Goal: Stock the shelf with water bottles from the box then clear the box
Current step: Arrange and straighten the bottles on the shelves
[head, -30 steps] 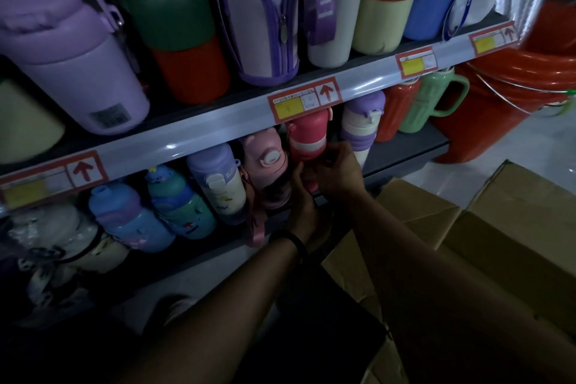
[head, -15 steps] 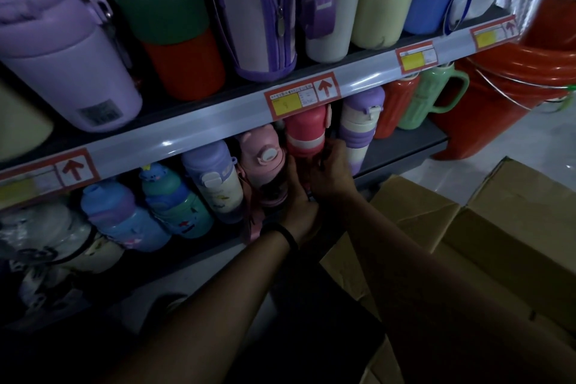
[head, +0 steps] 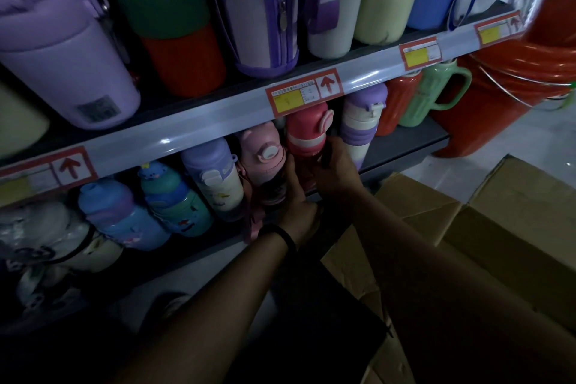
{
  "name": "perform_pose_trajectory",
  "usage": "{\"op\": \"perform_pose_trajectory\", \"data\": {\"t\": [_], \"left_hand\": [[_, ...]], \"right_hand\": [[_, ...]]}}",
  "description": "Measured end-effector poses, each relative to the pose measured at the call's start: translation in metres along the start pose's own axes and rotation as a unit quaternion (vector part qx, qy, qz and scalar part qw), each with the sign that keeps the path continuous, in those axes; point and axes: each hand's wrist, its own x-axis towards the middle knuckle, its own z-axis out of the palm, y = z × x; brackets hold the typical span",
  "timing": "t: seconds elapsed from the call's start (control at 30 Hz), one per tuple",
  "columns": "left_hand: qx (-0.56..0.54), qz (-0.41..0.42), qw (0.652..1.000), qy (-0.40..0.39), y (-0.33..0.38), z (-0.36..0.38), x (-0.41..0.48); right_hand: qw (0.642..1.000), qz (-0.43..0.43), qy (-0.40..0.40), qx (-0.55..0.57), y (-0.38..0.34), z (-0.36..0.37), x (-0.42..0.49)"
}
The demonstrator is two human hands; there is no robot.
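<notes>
Red plastic flip-lid water bottle [head: 307,134] upright on lower dark shelf [head: 405,148], between pink bottle [head: 265,159] and purple-white bottle [head: 361,121]. Right hand [head: 338,173] and left hand [head: 299,199] both clamped on it. Brown cardboard box [head: 514,215] near, right.

Below the grey metal shelf rail [head: 202,125] w/ red-yellow price tags [head: 304,93], the red plastic bottle [head: 307,131] w/ pink flip lid shows its top only; lower body hidden behind right hand [head: 338,170] and left hand [head: 300,207]. Left fingertips lost btwn bottles, grip unclear. Tag print too small to read. Above the rail, large lilac plastic jug [head: 68,72] cut off by top edge. Below-right of rail, brown cardboard box [head: 514,212] runs off frame.
</notes>
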Motion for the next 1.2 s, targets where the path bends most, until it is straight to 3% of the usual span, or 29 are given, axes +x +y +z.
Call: {"op": "perform_pose_trajectory", "data": {"t": [0.13,0.3,0.77,1.2], "left_hand": [[-0.01,-0.004,1.0,-0.015,-0.001,-0.001,0.002],[-0.001,0.008,1.0,-0.02,0.001,-0.002,0.002],[-0.017,0.026,0.999,-0.033,0.001,0.009,-0.007],[-0.016,0.007,1.0,0.001,0.0,0.008,-0.002]], "right_hand": [[0.999,0.027,-0.023,0.029,0.001,-0.001,-0.002],[1.0,-0.025,-0.011,0.0,-0.008,-0.007,-0.004],[0.999,-0.015,-0.043,-0.025,-0.007,-0.006,0.0],[0.999,-0.013,-0.039,-0.031,-0.017,-0.013,-0.008]]}}
